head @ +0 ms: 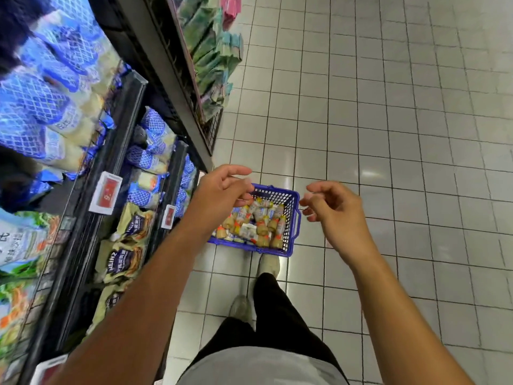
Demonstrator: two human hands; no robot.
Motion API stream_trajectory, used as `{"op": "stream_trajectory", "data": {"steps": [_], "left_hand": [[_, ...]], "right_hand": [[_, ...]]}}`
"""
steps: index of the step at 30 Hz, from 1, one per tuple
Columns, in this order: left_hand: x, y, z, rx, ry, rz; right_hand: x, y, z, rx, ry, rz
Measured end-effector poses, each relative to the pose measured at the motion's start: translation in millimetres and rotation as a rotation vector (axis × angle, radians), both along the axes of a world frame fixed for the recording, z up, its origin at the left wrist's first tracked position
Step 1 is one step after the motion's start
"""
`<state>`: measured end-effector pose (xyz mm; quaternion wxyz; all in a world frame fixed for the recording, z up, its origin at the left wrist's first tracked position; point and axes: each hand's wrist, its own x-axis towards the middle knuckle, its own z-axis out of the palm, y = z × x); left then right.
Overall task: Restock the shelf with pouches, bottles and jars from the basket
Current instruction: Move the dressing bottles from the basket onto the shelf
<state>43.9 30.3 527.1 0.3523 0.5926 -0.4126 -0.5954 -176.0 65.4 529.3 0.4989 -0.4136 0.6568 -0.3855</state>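
Observation:
A blue plastic basket (293, 200) stands on the tiled floor just in front of my feet. Inside lie several small bottles (261, 222) of pale sauce with orange and yellow caps and white labels. My left hand (222, 188) hovers above the basket's left rim, fingers loosely curled and holding nothing. My right hand (333, 207) hangs above the basket's right side, also with curled fingers apart and nothing in it. The shelf (130, 107) runs along my left, stocked with blue-and-white pouches (41, 107) above and beige Heinz pouches (127, 245) lower down.
Red price tags (107, 195) clip to the shelf edges. Green and pink packets (211, 51) fill a farther shelf bay ahead. White floor tiles (388, 120) stretch to the right and ahead. My shoes (268, 263) stand right behind the basket.

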Motion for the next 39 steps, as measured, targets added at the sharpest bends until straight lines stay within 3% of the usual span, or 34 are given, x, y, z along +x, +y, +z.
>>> {"op": "stream_trajectory", "data": {"steps": [9, 19, 33, 39], "left_hand": [[-38, -64, -64, 0.146, -0.066, 0.057], [-33, -90, -169, 0.309, -0.067, 0.117], [14, -83, -419, 0.662, -0.136, 0.262], [29, -86, -532, 0.748, -0.358, 0.249]], "right_hand": [[-30, -74, -64, 0.143, 0.078, 0.107], [-30, -105, -171, 0.288, 0.113, 0.086], [4, -121, -396, 0.522, 0.179, 0.219], [28, -134, -500, 0.546, 0.206, 0.296]]}}
